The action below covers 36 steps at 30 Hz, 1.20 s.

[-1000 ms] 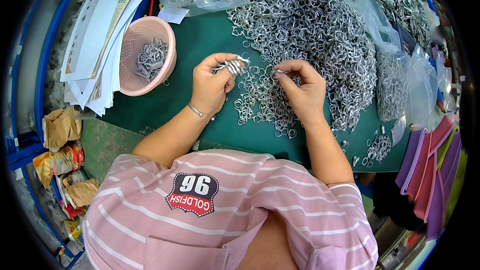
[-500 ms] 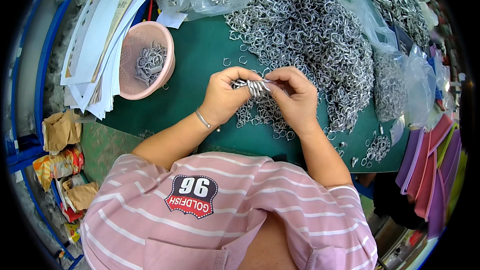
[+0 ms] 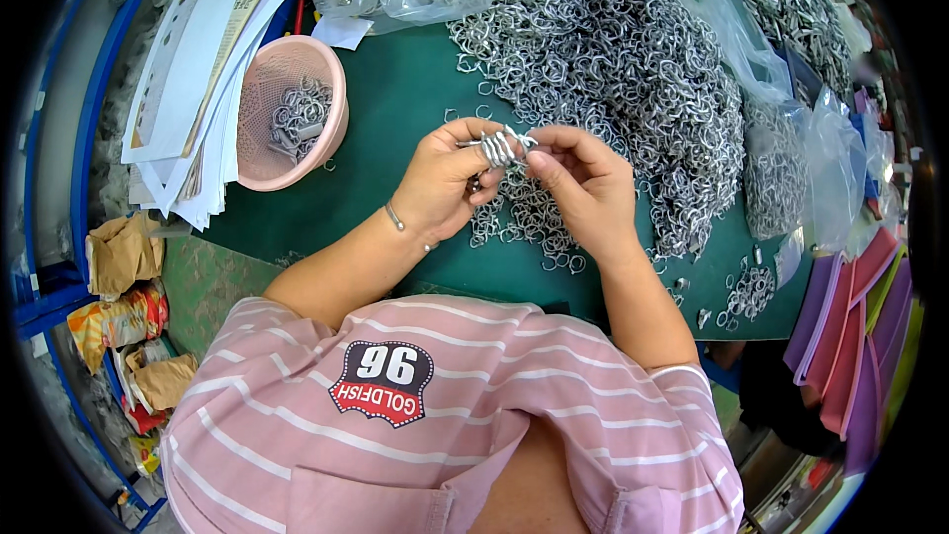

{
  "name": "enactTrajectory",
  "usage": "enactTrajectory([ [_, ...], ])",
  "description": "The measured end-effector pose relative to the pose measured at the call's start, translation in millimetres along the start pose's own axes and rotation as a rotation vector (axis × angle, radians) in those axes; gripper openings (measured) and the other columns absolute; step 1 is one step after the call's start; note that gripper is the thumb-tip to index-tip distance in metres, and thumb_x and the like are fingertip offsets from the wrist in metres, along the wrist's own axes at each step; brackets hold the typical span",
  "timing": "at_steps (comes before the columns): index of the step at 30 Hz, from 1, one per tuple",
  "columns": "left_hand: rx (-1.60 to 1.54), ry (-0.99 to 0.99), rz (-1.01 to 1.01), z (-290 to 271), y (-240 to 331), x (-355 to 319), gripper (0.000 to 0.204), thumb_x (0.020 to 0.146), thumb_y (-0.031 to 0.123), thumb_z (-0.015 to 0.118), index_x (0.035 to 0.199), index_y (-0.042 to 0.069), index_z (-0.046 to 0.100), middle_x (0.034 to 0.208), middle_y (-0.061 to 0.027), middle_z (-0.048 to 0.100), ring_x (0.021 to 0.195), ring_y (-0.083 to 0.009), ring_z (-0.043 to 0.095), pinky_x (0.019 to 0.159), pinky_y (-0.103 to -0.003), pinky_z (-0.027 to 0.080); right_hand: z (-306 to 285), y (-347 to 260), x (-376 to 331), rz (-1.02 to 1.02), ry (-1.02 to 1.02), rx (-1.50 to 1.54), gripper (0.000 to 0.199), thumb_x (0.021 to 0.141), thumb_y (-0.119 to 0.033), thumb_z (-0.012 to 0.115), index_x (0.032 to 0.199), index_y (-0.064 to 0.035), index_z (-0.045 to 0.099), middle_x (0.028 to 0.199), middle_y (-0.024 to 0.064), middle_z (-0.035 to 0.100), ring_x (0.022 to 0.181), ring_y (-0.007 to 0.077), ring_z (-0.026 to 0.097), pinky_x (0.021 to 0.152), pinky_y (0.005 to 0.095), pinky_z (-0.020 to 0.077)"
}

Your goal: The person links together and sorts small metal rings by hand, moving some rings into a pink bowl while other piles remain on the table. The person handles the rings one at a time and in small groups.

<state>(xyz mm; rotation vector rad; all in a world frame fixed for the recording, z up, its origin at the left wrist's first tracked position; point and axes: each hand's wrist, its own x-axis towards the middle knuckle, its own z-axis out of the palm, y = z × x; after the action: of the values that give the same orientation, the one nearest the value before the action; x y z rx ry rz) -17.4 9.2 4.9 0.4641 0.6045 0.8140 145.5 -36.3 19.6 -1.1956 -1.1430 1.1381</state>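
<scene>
My left hand (image 3: 440, 178) is closed round a small bunch of silvery metal rings (image 3: 497, 149). The bunch sticks out between its thumb and fingers. From the other side, the thumb and forefinger of my right hand (image 3: 590, 181) pinch at the end of the bunch, on what looks like a ring; the fingertips partly hide it. Both hands are above the table, at the near left edge of a big heap of the same rings (image 3: 613, 49). Some loose rings lie below and between the hands.
A pink plastic basket (image 3: 339, 124) holding metal parts stands at the left, beside stacked papers (image 3: 188, 59). Clear bags (image 3: 830, 163) and a small cluster of rings (image 3: 751, 292) are at the right of the green table (image 3: 381, 89). Purple and pink strips (image 3: 855, 336) hang past its right edge.
My left hand has turned and its fingers have shifted, so the bunch of rings is tilted up and shows more. My right fingertips have moved slightly, staying at the bunch's end.
</scene>
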Motion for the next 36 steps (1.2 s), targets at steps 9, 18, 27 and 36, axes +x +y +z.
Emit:
enactTrajectory([
  [9, -0.005, 0.007, 0.05, 3, 8, 0, 0.008, 0.084, 0.003, 0.06, 0.092, 0.001, 0.06, 0.087, -0.008, 0.06, 0.059, -0.0068, 0.047, 0.043, -0.018, 0.034, -12, 6, 5, 0.241, -0.001, 0.425, 0.015, 0.088, -0.007, 0.06, 0.1, 0.0019, 0.061, 0.08, 0.0062, 0.064, 0.068, 0.0121, 0.062, 0.056, 0.0224, 0.0502],
  [18, 1.087, -0.063, 0.899, 31, 8, 16, 0.019, 0.065, -0.009, 0.055, 0.079, 0.0, 0.062, 0.088, -0.0111, 0.06, 0.072, -0.02, 0.056, 0.064, -0.029, 0.045, 8, 4, 10, 0.49, -0.112, 1.206, 0.025, 0.092, -0.024, 0.047, 0.106, -0.0046, 0.055, 0.105, 0.0088, 0.058, 0.102, 0.0203, 0.055, 0.093, 0.0364, 0.0438],
  [27, 1.312, -0.194, 1.163, 54, 1, 24, 0.017, 0.058, 0.001, 0.057, 0.074, 0.005, 0.057, 0.081, -0.0105, 0.059, 0.072, -0.0283, 0.054, 0.069, -0.038, 0.042, 21, 1, 11, 0.597, 0.167, 1.185, 0.023, 0.093, -0.028, 0.045, 0.098, -0.0094, 0.056, 0.095, 0.0071, 0.059, 0.09, 0.0199, 0.058, 0.083, 0.0329, 0.0485],
  [36, 1.066, -0.111, 1.261, 54, 10, 13, 0.02, 0.062, -0.01, 0.056, 0.075, 0.005, 0.057, 0.082, -0.0091, 0.061, 0.074, -0.0252, 0.056, 0.067, -0.033, 0.045, -12, 5, 8, 0.666, 0.125, 1.212, 0.02, 0.089, -0.027, 0.05, 0.09, -0.0084, 0.056, 0.08, 0.0046, 0.058, 0.069, 0.0173, 0.055, 0.05, 0.0286, 0.0451],
])
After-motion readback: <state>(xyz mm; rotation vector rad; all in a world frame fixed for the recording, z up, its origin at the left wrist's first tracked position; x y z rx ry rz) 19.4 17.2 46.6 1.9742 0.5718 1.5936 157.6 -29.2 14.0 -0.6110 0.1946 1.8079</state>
